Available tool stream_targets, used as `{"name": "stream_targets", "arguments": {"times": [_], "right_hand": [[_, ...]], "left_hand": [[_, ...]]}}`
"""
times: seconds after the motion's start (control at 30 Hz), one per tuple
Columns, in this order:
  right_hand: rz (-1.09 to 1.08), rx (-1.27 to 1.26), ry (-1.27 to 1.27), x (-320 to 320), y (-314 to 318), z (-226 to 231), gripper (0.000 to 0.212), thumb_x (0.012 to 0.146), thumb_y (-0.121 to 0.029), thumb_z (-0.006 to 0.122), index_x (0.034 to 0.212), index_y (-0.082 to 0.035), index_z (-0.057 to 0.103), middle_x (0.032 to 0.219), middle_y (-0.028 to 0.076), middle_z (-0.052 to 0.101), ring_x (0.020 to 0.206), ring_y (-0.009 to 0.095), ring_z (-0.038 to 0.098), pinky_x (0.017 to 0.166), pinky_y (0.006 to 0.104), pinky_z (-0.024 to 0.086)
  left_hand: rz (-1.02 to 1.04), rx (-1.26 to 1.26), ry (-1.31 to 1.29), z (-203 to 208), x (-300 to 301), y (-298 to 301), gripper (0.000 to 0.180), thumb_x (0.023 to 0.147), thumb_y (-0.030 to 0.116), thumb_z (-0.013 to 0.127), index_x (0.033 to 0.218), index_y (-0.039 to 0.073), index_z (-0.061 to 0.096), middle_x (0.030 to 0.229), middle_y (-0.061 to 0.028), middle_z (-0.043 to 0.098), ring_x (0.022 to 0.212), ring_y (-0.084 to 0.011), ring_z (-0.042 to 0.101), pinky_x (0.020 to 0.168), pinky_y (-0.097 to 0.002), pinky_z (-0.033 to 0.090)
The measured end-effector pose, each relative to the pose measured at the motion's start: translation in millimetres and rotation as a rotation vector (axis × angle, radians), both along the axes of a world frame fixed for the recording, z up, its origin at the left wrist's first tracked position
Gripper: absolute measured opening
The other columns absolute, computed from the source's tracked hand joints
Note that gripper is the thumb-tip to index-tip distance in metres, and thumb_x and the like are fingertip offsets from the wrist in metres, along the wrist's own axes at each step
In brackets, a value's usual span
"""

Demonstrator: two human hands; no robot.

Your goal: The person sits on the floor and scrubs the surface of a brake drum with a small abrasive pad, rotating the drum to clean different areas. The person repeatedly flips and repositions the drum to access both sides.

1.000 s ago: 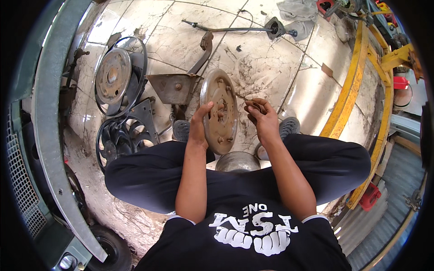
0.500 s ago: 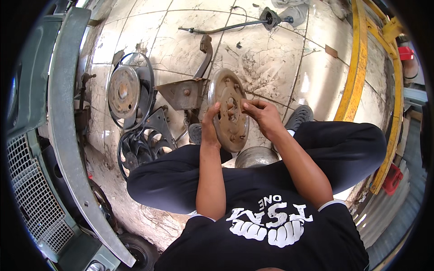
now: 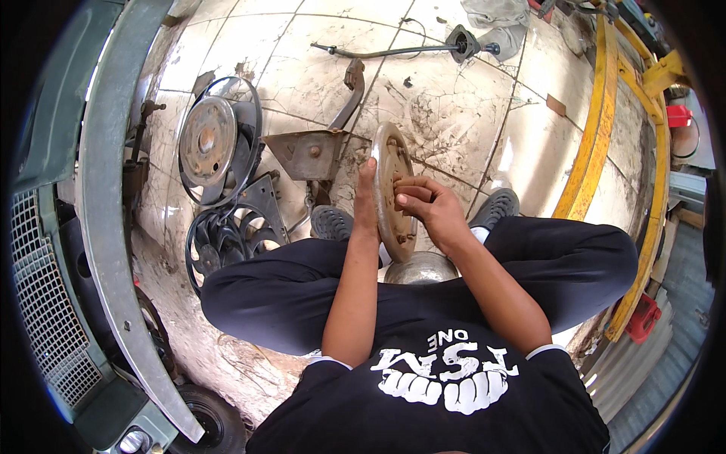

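Note:
A round, rusty metal plate [image 3: 398, 233] with a rounded rim and bolts or studs on its face stands on edge between my hands, seen nearly edge-on. My left hand [image 3: 366, 198] supports it from the left, palm against the back and thumb at the rim; its other fingers are hidden. On the other side my right hand [image 3: 437, 212] has its fingers bent at the plate's middle, thumb close to the index finger. Whatever those fingertips pinch is too small to make out. Under the plate, between my legs, lies a domed metal cover [image 3: 420, 270].
Left on the tiles are another rusty disc [image 3: 206, 144], a black fan [image 3: 219, 244] and a pedal bracket [image 3: 308, 151]. A lever with a rod [image 3: 393, 52] lies farther off. A grey bumper [image 3: 113, 174] borders the left, a yellow metal frame [image 3: 594, 140] the right.
The plate has turned so that its face shows less and its edge more. My right fingertips have shifted from near its right rim to its middle.

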State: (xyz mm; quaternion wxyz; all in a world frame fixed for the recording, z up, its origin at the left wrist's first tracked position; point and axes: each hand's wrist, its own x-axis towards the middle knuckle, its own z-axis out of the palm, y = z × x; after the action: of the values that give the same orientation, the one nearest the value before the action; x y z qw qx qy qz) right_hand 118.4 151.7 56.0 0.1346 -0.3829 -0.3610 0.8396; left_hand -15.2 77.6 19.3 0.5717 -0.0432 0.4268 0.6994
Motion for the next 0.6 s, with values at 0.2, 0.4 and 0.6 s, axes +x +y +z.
{"name": "stream_targets", "arguments": {"times": [0.2, 0.4, 0.6], "right_hand": [[-0.012, 0.385, -0.013, 4.7, -45.8, 18.0, 0.021, 0.09, 0.002, 0.077, 0.11, 0.0, 0.076, 0.103, 0.008, 0.075, 0.098, 0.017, 0.071, 0.086, 0.0305, 0.057], [-0.159, 0.536, -0.1, -3.7, -44.6, 1.8, 0.021, 0.09, 0.002, 0.078, 0.111, -0.001, 0.077, 0.101, 0.01, 0.076, 0.096, 0.016, 0.071, 0.087, 0.0288, 0.057], [-0.046, 0.278, -0.157, 3.8, -41.6, 6.4, 0.025, 0.093, -0.001, 0.076, 0.117, 0.005, 0.07, 0.106, 0.009, 0.076, 0.094, 0.015, 0.069, 0.086, 0.0292, 0.056]], "left_hand": [[-0.067, -0.151, 0.016, -24.1, -4.9, -10.4, 0.08, 0.094, 0.07, 0.055, 0.139, 0.003, 0.057, 0.098, -0.0079, 0.066, 0.071, -0.0126, 0.064, 0.059, -0.0253, 0.058], [-0.019, -0.18, 0.115, -34.3, 17.2, -8.6, 0.073, 0.092, 0.065, 0.064, 0.126, 0.0, 0.06, 0.091, -0.0068, 0.062, 0.075, -0.0142, 0.065, 0.065, -0.0286, 0.056], [0.068, -0.285, 0.158, -9.9, 18.3, -3.7, 0.07, 0.09, 0.065, 0.066, 0.116, 0.0, 0.066, 0.089, -0.0077, 0.064, 0.076, -0.015, 0.065, 0.069, -0.0283, 0.054]]}}
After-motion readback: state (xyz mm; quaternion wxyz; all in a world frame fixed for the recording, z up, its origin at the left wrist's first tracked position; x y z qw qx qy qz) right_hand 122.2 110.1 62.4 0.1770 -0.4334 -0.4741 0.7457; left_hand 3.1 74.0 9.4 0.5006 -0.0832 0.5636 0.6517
